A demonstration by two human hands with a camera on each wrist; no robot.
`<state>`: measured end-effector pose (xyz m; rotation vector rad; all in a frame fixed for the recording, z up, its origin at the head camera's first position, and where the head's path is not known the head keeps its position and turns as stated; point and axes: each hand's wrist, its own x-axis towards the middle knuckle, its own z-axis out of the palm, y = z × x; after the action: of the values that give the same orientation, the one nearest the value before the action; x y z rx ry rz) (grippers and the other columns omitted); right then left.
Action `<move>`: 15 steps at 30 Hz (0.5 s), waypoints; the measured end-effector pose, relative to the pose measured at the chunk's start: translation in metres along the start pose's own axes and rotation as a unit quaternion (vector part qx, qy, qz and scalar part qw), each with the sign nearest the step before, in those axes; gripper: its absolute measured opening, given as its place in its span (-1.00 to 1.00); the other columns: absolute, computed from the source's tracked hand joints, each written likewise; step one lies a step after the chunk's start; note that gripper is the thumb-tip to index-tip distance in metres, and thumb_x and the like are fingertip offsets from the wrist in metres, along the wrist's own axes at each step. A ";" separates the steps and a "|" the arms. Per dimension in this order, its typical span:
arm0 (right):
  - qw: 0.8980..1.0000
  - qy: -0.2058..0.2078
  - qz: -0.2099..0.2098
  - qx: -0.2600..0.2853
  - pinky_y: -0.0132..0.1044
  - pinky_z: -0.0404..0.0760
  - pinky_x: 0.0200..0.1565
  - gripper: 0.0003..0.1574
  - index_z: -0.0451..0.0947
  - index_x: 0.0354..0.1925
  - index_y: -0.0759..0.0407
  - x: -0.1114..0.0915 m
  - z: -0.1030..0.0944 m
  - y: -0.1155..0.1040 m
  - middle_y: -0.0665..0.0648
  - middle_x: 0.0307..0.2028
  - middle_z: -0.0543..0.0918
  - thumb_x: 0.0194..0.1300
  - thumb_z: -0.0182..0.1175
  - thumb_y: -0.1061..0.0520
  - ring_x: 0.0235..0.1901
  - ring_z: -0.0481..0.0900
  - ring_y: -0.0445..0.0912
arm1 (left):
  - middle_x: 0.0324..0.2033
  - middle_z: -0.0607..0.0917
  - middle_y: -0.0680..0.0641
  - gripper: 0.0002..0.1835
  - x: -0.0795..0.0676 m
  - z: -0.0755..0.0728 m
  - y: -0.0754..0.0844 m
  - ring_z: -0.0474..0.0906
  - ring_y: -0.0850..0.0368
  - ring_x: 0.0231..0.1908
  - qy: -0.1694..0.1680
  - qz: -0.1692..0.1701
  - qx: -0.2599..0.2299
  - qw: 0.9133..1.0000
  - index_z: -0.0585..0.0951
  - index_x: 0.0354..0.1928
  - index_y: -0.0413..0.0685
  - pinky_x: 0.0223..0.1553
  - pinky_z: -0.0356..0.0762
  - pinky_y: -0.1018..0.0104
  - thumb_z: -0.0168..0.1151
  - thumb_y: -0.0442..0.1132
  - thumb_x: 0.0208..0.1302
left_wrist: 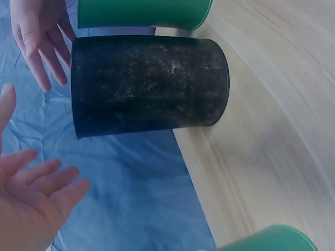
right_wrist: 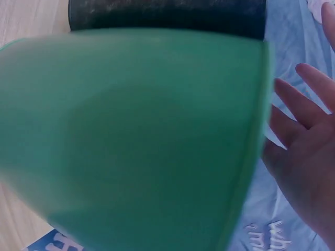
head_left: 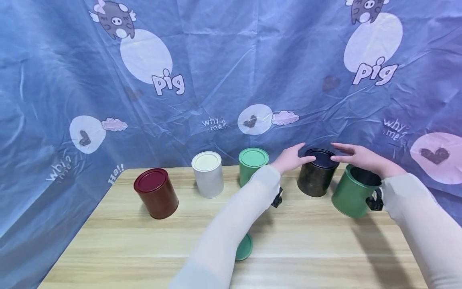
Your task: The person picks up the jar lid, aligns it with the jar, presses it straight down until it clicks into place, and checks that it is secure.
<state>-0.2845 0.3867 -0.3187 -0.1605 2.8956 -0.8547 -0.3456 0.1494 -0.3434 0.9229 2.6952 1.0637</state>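
Observation:
A black can (head_left: 315,178) with a scuffed side stands upright toward the back of the table. My left hand (head_left: 290,159) is at the left of its top, fingers spread and apart from it in the left wrist view. On the other side, my right hand (head_left: 364,159) reaches over an open green can (head_left: 350,197), its fingers near the black can's rim. That green can fills much of the right wrist view, close beside the black can (right_wrist: 167,13). Neither hand holds anything.
A lidded green can (head_left: 249,172), a white can (head_left: 210,182) and a dark red can (head_left: 160,198) stand to the left. A green lid (head_left: 245,247) lies on the wooden table (head_left: 144,249), partly behind my left sleeve. A blue printed cloth (head_left: 216,60) hangs behind.

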 end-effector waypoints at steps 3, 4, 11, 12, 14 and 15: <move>1.000 -0.004 -0.002 0.000 0.36 0.15 0.23 -0.02 -0.01 0.50 0.20 -0.001 -0.001 -0.009 0.52 0.40 0.09 0.37 0.10 -0.23 0.37 0.02 0.47 | 0.40 0.34 0.08 -0.26 -0.008 -0.008 -0.004 0.27 0.20 0.38 -0.005 0.014 -0.006 1.000 0.25 0.46 0.13 0.33 0.25 0.47 0.17 0.17 0.31; 1.000 -0.003 -0.002 -0.002 0.36 0.16 0.23 -0.03 -0.01 0.50 0.18 -0.002 -0.001 -0.012 0.52 0.40 0.09 0.37 0.10 -0.23 0.37 0.01 0.47 | 0.41 0.33 0.09 -0.27 -0.010 -0.009 -0.006 0.26 0.19 0.38 -0.006 0.019 -0.007 1.000 0.24 0.46 0.16 0.33 0.25 0.47 0.16 0.17 0.31; 0.999 0.000 -0.035 -0.023 0.36 0.23 0.20 -0.08 0.04 0.49 0.18 -0.010 0.011 -0.029 0.57 0.35 0.17 0.37 0.13 -0.16 0.33 0.09 0.48 | 0.43 0.29 0.10 -0.24 -0.039 -0.020 -0.023 0.22 0.20 0.40 -0.039 0.044 -0.022 0.998 0.18 0.48 0.22 0.36 0.24 0.39 0.16 0.18 0.31; 0.999 0.000 -0.042 -0.025 0.35 0.24 0.20 -0.08 0.05 0.49 0.19 -0.010 0.013 -0.032 0.57 0.35 0.17 0.37 0.14 -0.15 0.33 0.10 0.48 | 0.43 0.28 0.10 -0.23 -0.044 -0.022 -0.026 0.21 0.20 0.41 -0.044 0.048 -0.021 0.998 0.17 0.49 0.20 0.37 0.23 0.39 0.16 0.18 0.31; 0.998 -0.004 -0.053 -0.027 0.36 0.24 0.20 -0.08 0.05 0.49 0.20 -0.011 0.017 -0.039 0.56 0.36 0.17 0.37 0.15 -0.13 0.33 0.10 0.48 | 0.45 0.25 0.08 -0.21 -0.056 -0.026 -0.033 0.18 0.20 0.42 -0.057 0.054 -0.018 0.997 0.15 0.49 0.16 0.39 0.20 0.38 0.17 0.17 0.31; 0.998 -0.007 -0.057 -0.023 0.37 0.22 0.20 -0.07 0.04 0.49 0.19 -0.012 0.018 -0.044 0.54 0.37 0.15 0.36 0.16 -0.13 0.34 0.09 0.48 | 0.46 0.23 0.07 -0.20 -0.062 -0.029 -0.036 0.16 0.20 0.43 -0.063 0.059 -0.015 0.996 0.14 0.50 0.15 0.40 0.18 0.37 0.17 0.17 0.31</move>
<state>-0.2673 0.3420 -0.3093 -0.3368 2.9182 -0.7991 -0.3220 0.0763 -0.3532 1.1153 2.5445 1.0267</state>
